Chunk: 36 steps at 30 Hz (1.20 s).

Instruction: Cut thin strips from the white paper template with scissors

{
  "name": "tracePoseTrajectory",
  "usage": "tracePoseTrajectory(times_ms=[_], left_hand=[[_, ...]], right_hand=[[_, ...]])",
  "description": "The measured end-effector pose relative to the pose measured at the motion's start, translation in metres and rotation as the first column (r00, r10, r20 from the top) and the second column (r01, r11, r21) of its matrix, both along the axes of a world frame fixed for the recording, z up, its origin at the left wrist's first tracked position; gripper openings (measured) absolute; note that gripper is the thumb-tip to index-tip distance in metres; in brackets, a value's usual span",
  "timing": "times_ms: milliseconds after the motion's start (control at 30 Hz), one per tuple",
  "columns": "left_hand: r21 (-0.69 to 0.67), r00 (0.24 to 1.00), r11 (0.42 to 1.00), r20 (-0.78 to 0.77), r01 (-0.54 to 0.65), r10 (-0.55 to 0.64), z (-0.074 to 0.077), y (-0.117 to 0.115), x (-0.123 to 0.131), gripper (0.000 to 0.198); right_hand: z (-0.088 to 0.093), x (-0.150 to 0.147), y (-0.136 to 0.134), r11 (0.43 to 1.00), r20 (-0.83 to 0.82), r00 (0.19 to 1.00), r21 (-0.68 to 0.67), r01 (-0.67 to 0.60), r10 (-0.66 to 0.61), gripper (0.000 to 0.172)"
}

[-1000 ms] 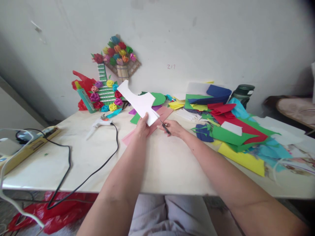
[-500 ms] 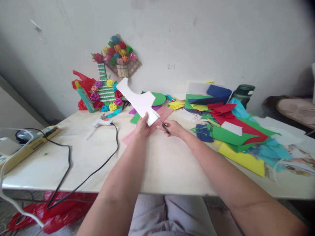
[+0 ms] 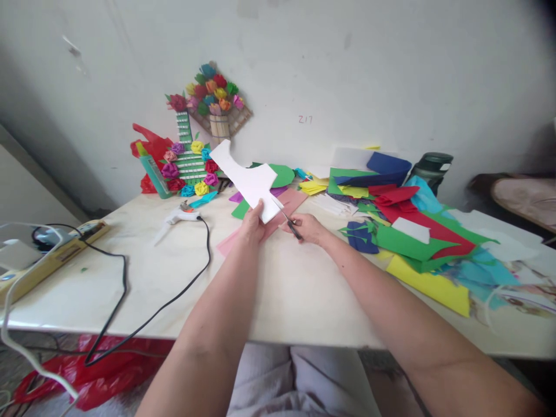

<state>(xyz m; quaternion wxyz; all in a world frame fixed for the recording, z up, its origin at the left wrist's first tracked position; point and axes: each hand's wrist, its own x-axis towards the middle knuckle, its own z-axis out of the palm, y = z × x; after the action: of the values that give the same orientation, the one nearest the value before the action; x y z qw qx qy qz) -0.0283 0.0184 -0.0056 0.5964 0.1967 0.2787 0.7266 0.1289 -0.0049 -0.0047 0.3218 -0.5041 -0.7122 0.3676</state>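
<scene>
A white sheet of paper [image 3: 247,180] with a curved cut-out along its upper edge is pinched in my left hand [image 3: 253,225], thumb on top. My right hand [image 3: 306,228] grips a pair of scissors [image 3: 293,228] by dark handles. The blades reach the lower right part of the white sheet; whether they are apart is too small to tell. Beneath the sheet lies pink paper [image 3: 229,240], along with pieces of green paper [image 3: 284,174] and purple paper.
To the left, a white glue gun [image 3: 178,219] trails a black cord near a power strip [image 3: 52,258]. Behind are a paper-flower decoration [image 3: 191,165] and a teal glue bottle [image 3: 155,174]. Coloured paper [image 3: 428,284] and a dark bottle [image 3: 430,171] are at the right.
The whole view has shifted slightly, so things appear a little further right. Both hands keep their grip on the white paper and the scissors, with little other visible movement.
</scene>
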Motion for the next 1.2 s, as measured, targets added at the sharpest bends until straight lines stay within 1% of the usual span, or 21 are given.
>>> tracePoseTrajectory(times_ms=[167, 267, 367, 533, 833, 1067, 1200], left_hand=[[0.013, 1.0, 1.0, -0.009, 0.028, -0.028, 0.0004, -0.0021, -0.0003, 0.019], [0.025, 0.996, 0.997, -0.042, 0.078, -0.077, -0.0012, -0.0026, -0.0023, 0.024], [0.009, 0.992, 0.994, -0.062, 0.111, -0.11, -0.0039, -0.0014, -0.0042, 0.028], [0.006, 0.996, 0.996, -0.025, 0.09, -0.09, -0.0051, 0.0001, -0.0037, 0.029], [0.011, 0.998, 0.998, -0.018, 0.068, -0.068, -0.006, 0.0012, -0.0025, 0.031], [0.019, 0.997, 0.998, -0.035, 0.066, -0.065, -0.0007, -0.0044, -0.0009, 0.019], [0.026, 0.997, 0.998, -0.038, 0.061, -0.06, 0.0024, -0.007, -0.0001, 0.017]], right_hand=[[-0.0021, -0.0002, 0.0011, 1.0, -0.015, 1.0, 0.003, -0.009, 0.009, 0.033], [-0.0025, -0.0001, 0.0013, 1.0, 0.009, 1.0, 0.015, 0.006, -0.006, 0.031], [-0.0021, 0.0001, 0.0009, 0.999, 0.043, 0.999, 0.038, 0.02, -0.022, 0.03], [-0.0005, 0.0008, -0.0002, 0.997, 0.105, 0.994, 0.08, 0.017, -0.025, 0.031], [0.003, -0.0002, -0.0038, 0.997, 0.102, 0.994, 0.072, 0.027, -0.034, 0.035], [0.0056, -0.0011, -0.0066, 0.998, 0.084, 0.996, 0.06, 0.03, -0.035, 0.037], [0.0063, -0.0009, -0.007, 0.998, 0.095, 0.995, 0.067, 0.021, -0.028, 0.037]])
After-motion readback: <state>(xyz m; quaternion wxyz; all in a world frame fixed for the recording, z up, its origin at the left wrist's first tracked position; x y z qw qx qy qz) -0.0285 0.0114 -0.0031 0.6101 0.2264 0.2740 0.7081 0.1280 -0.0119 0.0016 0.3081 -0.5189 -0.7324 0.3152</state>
